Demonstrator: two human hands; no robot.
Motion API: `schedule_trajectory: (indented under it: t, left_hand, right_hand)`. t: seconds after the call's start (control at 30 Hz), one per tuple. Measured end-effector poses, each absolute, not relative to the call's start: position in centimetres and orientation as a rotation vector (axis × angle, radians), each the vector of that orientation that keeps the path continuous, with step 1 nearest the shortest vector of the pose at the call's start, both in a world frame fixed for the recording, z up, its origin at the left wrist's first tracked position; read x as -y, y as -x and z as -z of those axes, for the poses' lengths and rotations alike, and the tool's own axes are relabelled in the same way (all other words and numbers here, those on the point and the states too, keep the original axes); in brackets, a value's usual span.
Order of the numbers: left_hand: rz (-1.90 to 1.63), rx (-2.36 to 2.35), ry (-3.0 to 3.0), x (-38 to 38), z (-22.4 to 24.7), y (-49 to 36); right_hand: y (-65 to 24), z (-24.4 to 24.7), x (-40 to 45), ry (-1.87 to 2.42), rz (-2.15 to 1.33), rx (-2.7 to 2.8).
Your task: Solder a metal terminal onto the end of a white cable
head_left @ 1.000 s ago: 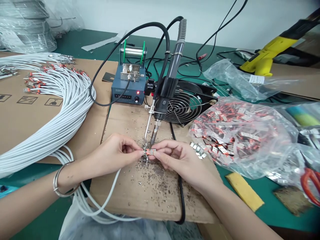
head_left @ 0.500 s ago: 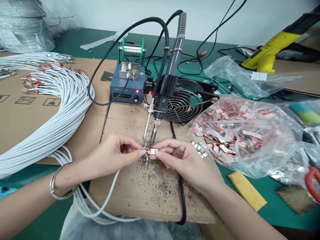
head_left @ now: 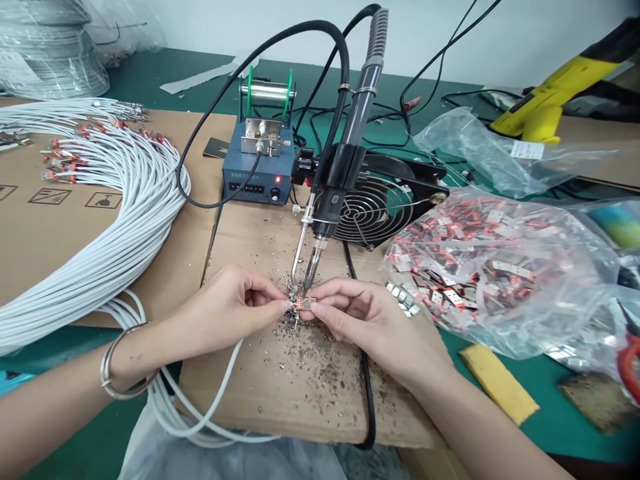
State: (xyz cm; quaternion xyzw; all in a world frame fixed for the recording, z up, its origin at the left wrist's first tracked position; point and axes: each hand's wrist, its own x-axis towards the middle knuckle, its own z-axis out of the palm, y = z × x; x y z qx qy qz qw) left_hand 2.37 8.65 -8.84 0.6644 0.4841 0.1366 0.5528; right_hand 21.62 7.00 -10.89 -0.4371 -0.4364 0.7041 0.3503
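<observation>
Between thumb and forefinger, my left hand [head_left: 237, 301] pinches the end of a white cable [head_left: 231, 370], which runs down below that hand. My right hand [head_left: 357, 310] is closed on a small orange-and-metal connector [head_left: 306, 304], its left end meeting the cable end at my left fingertips. The soldering iron [head_left: 313, 263], fixed in a stand, points down with its tip at or just above the connector; contact cannot be made out. Beside the iron, a thin metal feed tube [head_left: 299, 253] ends at the same spot. Fine wires at the joint are hidden by fingers.
Solder crumbs lie on the cardboard [head_left: 270, 407]. Behind stand a blue solder feeder [head_left: 257, 170] and a black fan [head_left: 385, 207]. Bundled white cables [head_left: 145, 227] fill the left. To the right are a bag of connectors [head_left: 480, 267], a yellow sponge [head_left: 497, 383] and red-handled pliers [head_left: 630, 363].
The connector has turned in my fingers: its pale face no longer shows, and more orange is visible. The whole view has shifted slightly. Both hands stay in about the same place.
</observation>
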Motion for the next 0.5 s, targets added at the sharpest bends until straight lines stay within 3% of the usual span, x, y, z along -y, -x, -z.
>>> schedule_trajectory:
  t: [0.23,0.5]
  left_hand:
    - [-0.303,-1.096,-1.558,-7.5,9.1,-1.9]
    - [-0.093,-1.033,-1.853,-1.1,6.5,-1.7]
  right_hand:
    - [-21.9,10.1,-6.0,1.19,-1.735,1.336]
    - [-23.7,9.0,0.0,1.19,-1.364,1.77]
